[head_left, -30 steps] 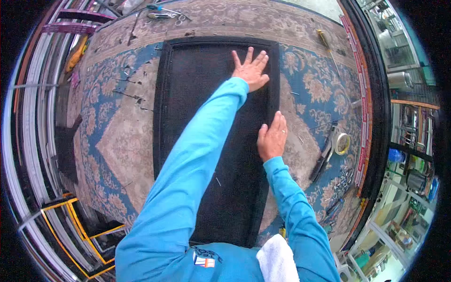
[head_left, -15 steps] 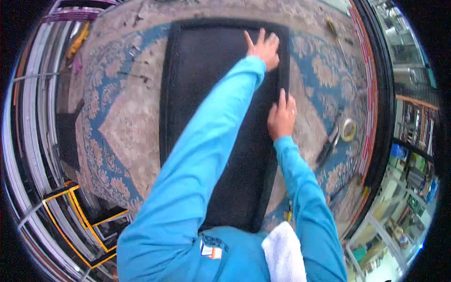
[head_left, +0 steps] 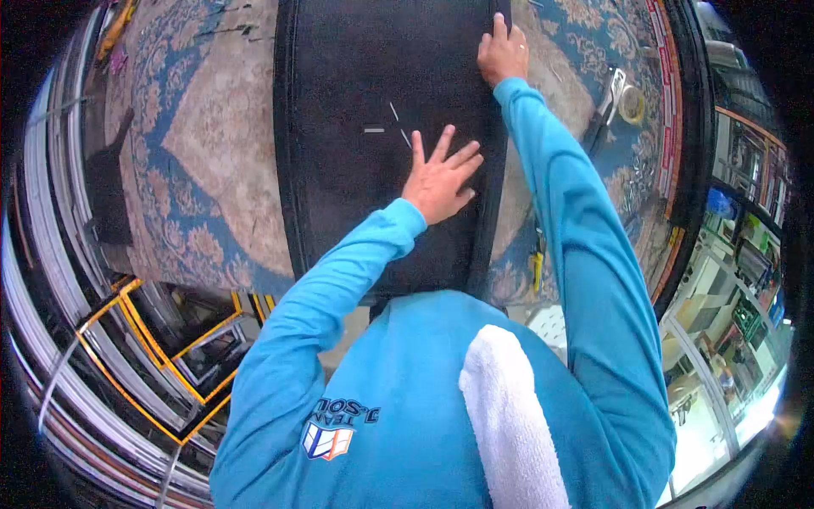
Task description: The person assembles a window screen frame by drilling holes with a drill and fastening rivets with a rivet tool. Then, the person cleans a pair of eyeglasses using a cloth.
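Note:
A long black framed panel (head_left: 356,195) lies on a patterned carpet (head_left: 229,136). My left hand (head_left: 437,181) rests palm down on its dark surface near the lower right, fingers spread. Further up, my right hand (head_left: 503,58) is on the panel's right edge, with a finger or two extended and the others bent; nothing is visibly held in it. Just beyond my left fingertips lie a small pale strip (head_left: 374,131) and a thin light piece (head_left: 393,111) on the panel.
Right of the panel, a tape roll (head_left: 632,103) lies beside a black and silver tool (head_left: 604,110). A yellow-handled tool (head_left: 538,265) is by my right forearm. Metal profiles (head_left: 64,212) line the left side, with yellow-edged frames (head_left: 140,339) at lower left.
The view has shifted down the panel. My left hand has come back toward my body, while my right hand is now the farther one, at the right edge.

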Motion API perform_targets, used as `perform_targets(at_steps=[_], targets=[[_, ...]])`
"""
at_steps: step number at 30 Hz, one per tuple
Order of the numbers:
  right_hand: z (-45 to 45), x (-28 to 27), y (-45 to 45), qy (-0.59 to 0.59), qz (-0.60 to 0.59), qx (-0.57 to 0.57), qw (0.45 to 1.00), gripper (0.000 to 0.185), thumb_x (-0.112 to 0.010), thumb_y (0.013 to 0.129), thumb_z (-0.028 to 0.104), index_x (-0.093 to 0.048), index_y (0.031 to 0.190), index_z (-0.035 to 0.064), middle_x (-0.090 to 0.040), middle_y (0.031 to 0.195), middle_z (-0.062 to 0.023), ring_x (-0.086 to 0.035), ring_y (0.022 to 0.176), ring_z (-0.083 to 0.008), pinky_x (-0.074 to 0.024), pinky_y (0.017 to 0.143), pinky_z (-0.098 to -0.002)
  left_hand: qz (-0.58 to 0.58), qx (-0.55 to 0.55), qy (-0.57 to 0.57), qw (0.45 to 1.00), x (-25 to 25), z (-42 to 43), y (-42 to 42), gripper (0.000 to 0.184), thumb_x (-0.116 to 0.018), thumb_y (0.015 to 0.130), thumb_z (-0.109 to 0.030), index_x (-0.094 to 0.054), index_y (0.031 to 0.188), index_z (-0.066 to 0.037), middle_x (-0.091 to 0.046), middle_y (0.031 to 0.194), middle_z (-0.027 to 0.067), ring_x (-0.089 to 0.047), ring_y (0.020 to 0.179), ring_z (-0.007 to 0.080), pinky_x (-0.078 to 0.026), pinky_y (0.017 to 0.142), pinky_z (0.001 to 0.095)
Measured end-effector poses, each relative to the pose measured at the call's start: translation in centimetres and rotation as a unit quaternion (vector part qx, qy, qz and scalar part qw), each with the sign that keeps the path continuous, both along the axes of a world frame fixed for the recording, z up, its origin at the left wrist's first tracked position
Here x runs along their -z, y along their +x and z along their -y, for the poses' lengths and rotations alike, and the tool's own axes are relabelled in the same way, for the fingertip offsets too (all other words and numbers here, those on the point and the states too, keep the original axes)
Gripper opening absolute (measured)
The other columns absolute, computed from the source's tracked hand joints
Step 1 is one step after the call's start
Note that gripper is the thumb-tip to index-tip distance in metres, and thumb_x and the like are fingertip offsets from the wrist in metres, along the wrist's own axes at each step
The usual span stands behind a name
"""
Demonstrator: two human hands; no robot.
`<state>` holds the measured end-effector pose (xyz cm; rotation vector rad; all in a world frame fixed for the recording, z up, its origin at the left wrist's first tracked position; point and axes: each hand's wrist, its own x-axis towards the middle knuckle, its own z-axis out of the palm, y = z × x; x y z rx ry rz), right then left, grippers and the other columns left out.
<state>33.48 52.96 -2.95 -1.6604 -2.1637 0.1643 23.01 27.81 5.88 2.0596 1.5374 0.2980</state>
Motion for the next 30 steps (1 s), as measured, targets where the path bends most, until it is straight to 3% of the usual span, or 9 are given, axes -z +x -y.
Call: perform_targets(at_steps=[3, 5, 6, 9, 11, 13, 18, 22, 30], targets=[[-0.8, 0.5, 1.7, -0.031, 0.019, -0.019, 0.999, 0.057, -0.052, 0.094, 0.032, -0.041, 0.143, 0.0051, -0.046, 0.137, -0.0320, -0.046, 0.127, -0.0457, -0.0372, 0.108, -0.0456, -0.013, -0.003, -0.014, 1.000, 0.9, 2.0, 1.7, 0.063, -0.070, 0.083, -0.032, -0.047, 0.141, -0.021, -0.034, 0.155, -0.0038, -0.013, 0.148, 0.0326, -0.005, 0.105, 0.0800], [-2.4, 2.3, 4.3, -0.114, -0.158, -0.132, 0.972, 0.059, -0.056, 0.093, 0.033, -0.043, 0.140, -0.0007, -0.050, 0.135, -0.0292, -0.048, 0.128, -0.0388, -0.0382, 0.107, -0.0419, -0.039, -0.018, -0.003, 0.999, 1.5, 1.8, 1.6, 0.061, -0.069, 0.084, -0.029, -0.046, 0.141, -0.025, -0.035, 0.154, -0.0081, -0.014, 0.148, 0.0295, -0.005, 0.103, 0.0825], [-0.9, 1.3, 5.3, -0.135, -0.207, -0.106, 0.963, 0.057, -0.059, 0.093, 0.033, -0.049, 0.133, -0.0050, -0.056, 0.130, -0.0260, -0.055, 0.122, -0.0331, -0.0415, 0.104, -0.0381, -0.036, -0.028, -0.017, 0.999, 1.7, 1.6, 1.7, 0.061, -0.069, 0.084, -0.026, -0.046, 0.141, -0.027, -0.034, 0.153, -0.0116, -0.014, 0.148, 0.0277, -0.005, 0.102, 0.0840], [6.4, -2.2, 8.7, -0.188, -0.159, -0.090, 0.965, 0.047, -0.060, 0.089, 0.030, -0.056, 0.128, 0.0033, -0.060, 0.115, -0.0218, -0.059, 0.108, -0.0376, -0.0469, 0.093, -0.0455, -0.049, -0.037, -0.040, 0.997, 0.7, 1.0, 2.0, 0.062, -0.070, 0.083, -0.026, -0.046, 0.140, -0.026, -0.033, 0.154, -0.0117, -0.014, 0.148, 0.0279, -0.005, 0.102, 0.0838], [13.4, -5.9, 10.5, -0.204, -0.211, -0.087, 0.952, 0.042, -0.065, 0.087, 0.025, -0.060, 0.120, -0.0008, -0.064, 0.107, -0.0192, -0.063, 0.097, -0.0348, -0.0502, 0.086, -0.0413, -0.051, -0.038, -0.036, 0.997, 1.0, 1.1, 2.2, 0.067, -0.072, 0.082, -0.026, -0.044, 0.142, -0.026, -0.031, 0.156, -0.0100, -0.014, 0.148, 0.0288, -0.004, 0.102, 0.0838], [20.4, -7.3, 12.5, -0.243, -0.218, -0.050, 0.944, 0.047, -0.068, 0.084, 0.021, -0.057, 0.123, -0.0033, -0.061, 0.111, -0.0214, -0.061, 0.101, -0.0336, -0.0494, 0.088, -0.0386, -0.057, -0.054, 0.009, 0.997, 1.6, 1.0, 2.3, 0.073, -0.074, 0.080, -0.028, -0.042, 0.145, -0.025, -0.027, 0.157, -0.0069, -0.012, 0.149, 0.0303, -0.002, 0.102, 0.0838], [33.8, -8.2, 13.9, -0.345, -0.146, -0.008, 0.927, 0.072, -0.072, 0.081, 0.029, -0.040, 0.136, -0.0044, -0.053, 0.123, -0.0248, -0.056, 0.111, -0.0376, -0.0460, 0.095, -0.0415, -0.103, -0.011, -0.043, 0.994, 1.2, 0.1, 2.1, 0.085, -0.073, 0.078, -0.043, -0.033, 0.150, -0.025, -0.017, 0.161, -0.0049, -0.004, 0.149, 0.0321, 0.003, 0.102, 0.0832], [36.2, -8.5, 12.0, -0.335, -0.077, -0.005, 0.939, 0.081, -0.072, 0.080, 0.035, -0.033, 0.138, -0.0057, -0.048, 0.125, -0.0268, -0.053, 0.112, -0.0434, -0.0467, 0.095, -0.0453, -0.155, -0.005, -0.047, 0.987, 1.6, 0.7, 2.7, 0.099, -0.075, 0.074, -0.046, -0.021, 0.154, -0.026, -0.010, 0.162, -0.0056, -0.002, 0.149, 0.0324, 0.002, 0.102, 0.0838], [35.6, -7.3, 12.7, -0.355, -0.072, -0.047, 0.931, 0.079, -0.072, 0.081, 0.036, -0.032, 0.135, -0.0062, -0.045, 0.124, -0.0270, -0.053, 0.110, -0.0453, -0.0470, 0.093, -0.0471, -0.227, -0.045, -0.063, 0.971, 1.0, 1.1, 4.6, 0.103, -0.078, 0.072, -0.048, -0.019, 0.154, -0.029, -0.011, 0.162, -0.0059, -0.003, 0.149, 0.0330, -0.003, 0.103, 0.0843]])
